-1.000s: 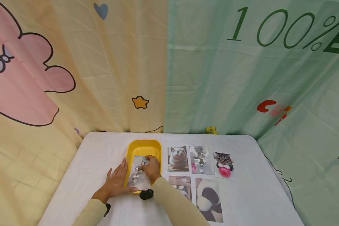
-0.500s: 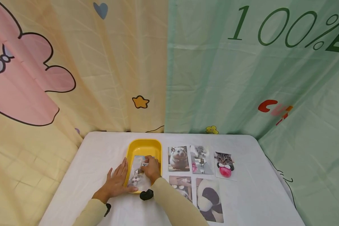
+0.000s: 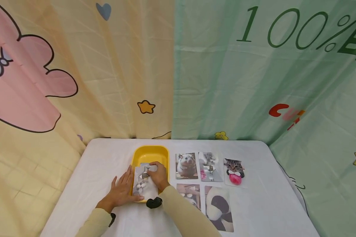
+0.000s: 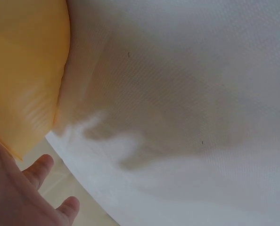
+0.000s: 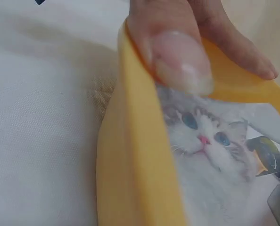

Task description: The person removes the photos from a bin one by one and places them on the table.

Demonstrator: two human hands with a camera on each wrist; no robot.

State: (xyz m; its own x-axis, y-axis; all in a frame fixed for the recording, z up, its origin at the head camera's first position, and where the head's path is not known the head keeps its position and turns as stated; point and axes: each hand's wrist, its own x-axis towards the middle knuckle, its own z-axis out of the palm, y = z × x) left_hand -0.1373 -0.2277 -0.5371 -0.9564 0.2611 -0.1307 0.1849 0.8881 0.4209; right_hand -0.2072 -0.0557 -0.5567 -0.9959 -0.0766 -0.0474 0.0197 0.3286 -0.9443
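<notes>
A yellow tray (image 3: 151, 147) stands on the white table, with photo cards lying in it. The top card (image 3: 145, 191) pictures a pale kitten, its blue eyes showing in the right wrist view's card (image 5: 215, 160). My right hand (image 3: 159, 176) reaches into the tray and pinches this card at its upper right, thumb and fingers curled. Along the tray's left side lies my left hand (image 3: 120, 192), fingers straight and spread against the outer wall. Its thumb (image 5: 177, 61) presses over the near rim. Left fingertips (image 4: 38, 169) show beside the tray wall (image 4: 27, 61) in the left wrist view.
Right of the tray, photo cards lie in two rows: a hamster card (image 3: 187, 166), a grey cat card (image 3: 211, 168), a tabby card with a pink ball (image 3: 234, 172), a brown-toned card (image 3: 191, 194) partly under the right sleeve, and a panda card (image 3: 219, 207). Curtains (image 3: 178, 82) stand behind.
The top card in the tray has slid slightly left under my right hand, and its kitten picture sits differently. My left hand keeps its place on the tray.
</notes>
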